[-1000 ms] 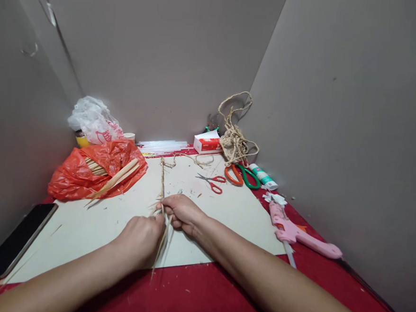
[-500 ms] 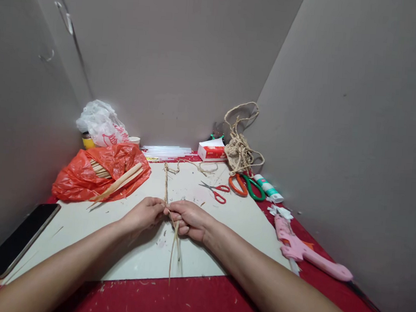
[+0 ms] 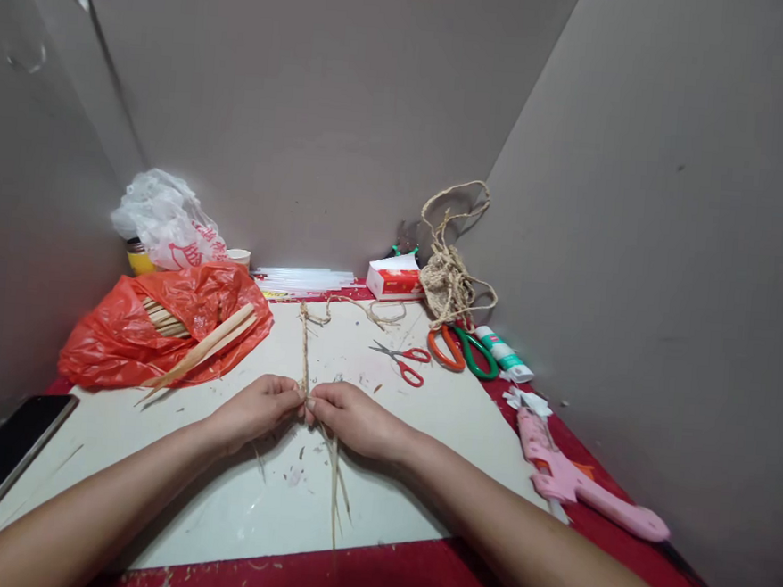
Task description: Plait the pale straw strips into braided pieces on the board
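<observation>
A thin braided straw cord (image 3: 305,350) runs from the far part of the white board (image 3: 243,498) toward me. My left hand (image 3: 266,407) pinches its near end between thumb and fingers. Right beside it, my right hand (image 3: 352,419) is closed on the loose straw strands (image 3: 334,486) at the same end, and the fingertips of both hands nearly touch. Long strand ends hang below my right hand, and a finer wisp shows under my left. How the strands cross between the fingers is hidden.
Red-handled scissors (image 3: 404,357) lie right of the cord. Left is a red plastic bag (image 3: 113,337) with straw strips (image 3: 206,343), and a phone (image 3: 11,455). On the right are a rope bundle (image 3: 449,284), green-and-orange handles (image 3: 474,353) and a pink glue gun (image 3: 572,481). Grey walls enclose the table.
The view has shifted slightly. My right hand has turned, its fingertips now pinching close to my left fingers. The hanging strands have swung, and a wisp now shows under my left hand.
</observation>
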`<state>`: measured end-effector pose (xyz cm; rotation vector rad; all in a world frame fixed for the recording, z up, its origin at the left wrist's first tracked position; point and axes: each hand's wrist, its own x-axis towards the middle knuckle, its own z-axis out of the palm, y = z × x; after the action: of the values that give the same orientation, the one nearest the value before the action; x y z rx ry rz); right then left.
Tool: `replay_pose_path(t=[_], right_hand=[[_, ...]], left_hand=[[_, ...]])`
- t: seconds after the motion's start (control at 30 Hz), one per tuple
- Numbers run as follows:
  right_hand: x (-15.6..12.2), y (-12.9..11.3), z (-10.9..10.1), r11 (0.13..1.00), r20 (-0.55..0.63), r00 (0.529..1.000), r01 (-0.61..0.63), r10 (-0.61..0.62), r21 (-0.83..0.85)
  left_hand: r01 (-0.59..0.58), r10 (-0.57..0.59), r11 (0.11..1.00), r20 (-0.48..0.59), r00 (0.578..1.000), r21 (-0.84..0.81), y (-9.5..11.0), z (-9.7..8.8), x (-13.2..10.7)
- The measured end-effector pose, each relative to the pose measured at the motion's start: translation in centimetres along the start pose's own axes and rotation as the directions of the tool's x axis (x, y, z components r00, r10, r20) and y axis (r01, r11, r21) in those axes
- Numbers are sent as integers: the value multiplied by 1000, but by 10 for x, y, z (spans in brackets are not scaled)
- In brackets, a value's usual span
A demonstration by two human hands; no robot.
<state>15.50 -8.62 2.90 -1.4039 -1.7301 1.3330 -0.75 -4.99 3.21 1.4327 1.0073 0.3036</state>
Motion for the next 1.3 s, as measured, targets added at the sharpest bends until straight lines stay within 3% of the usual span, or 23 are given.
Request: replay_pose_path(t=[0.1, 0.27, 0.33, 0.4, 0.5, 0.57, 0.67, 0.73, 0.8, 0.9, 1.0, 1.17, 1.3], right_hand=[[-2, -1, -3, 991, -21, 999, 47, -50, -124], [-4, 3, -11, 986, -64, 997, 35, -46, -165], [-4, 2, -13, 996, -65, 998, -18, 13, -83], [-5, -1, -14, 986, 1, 991, -133, 134, 104], [-7, -6, -7, 872, 131, 951, -308, 279, 379], [-8, -8, 2, 841, 136, 945, -328, 299, 431], [-9, -6, 18, 919, 21, 956, -287, 293, 268], [-12, -5, 27, 978, -144, 969, -207, 200, -32], [-16, -5, 34, 917, -258, 965, -144, 47, -373], [-27, -10, 38, 763, -212, 976, -100, -50, -639], [-36, -16, 30, 740, -110, 992, -30, -60, -672], [-23, -13, -1, 870, -335, 932, -50, -135, -490], [0, -6, -9, 901, -304, 935, 35, -183, -433]], left_hand=[[24, -23, 999, 14, 1000, -39, 3, -1, 1], [13, -13, 999, 2, 1000, -35, -3, -1, 5], [-15, 15, 1000, -6, 1000, -15, -6, 0, 7], [-60, 60, 998, -22, 998, 6, -8, 1, 8], [-139, 141, 989, -34, 989, 41, -9, 4, 8], [-172, 172, 985, -18, 985, 13, -10, 6, 8], [-133, 137, 983, 25, 990, -128, -11, 9, 6], [-78, 79, 979, -2, 997, -187, -11, 11, 4], [-55, 45, 978, -53, 998, -199, -9, 11, 2], [-85, 71, 977, -80, 994, -196, -8, 10, 0], [-115, 97, 975, -99, 990, -192, -10, 9, 0], [-117, 100, 975, -94, 991, -191, -13, 10, 2], [-132, 116, 973, -93, 989, -189, -15, 10, 3]])
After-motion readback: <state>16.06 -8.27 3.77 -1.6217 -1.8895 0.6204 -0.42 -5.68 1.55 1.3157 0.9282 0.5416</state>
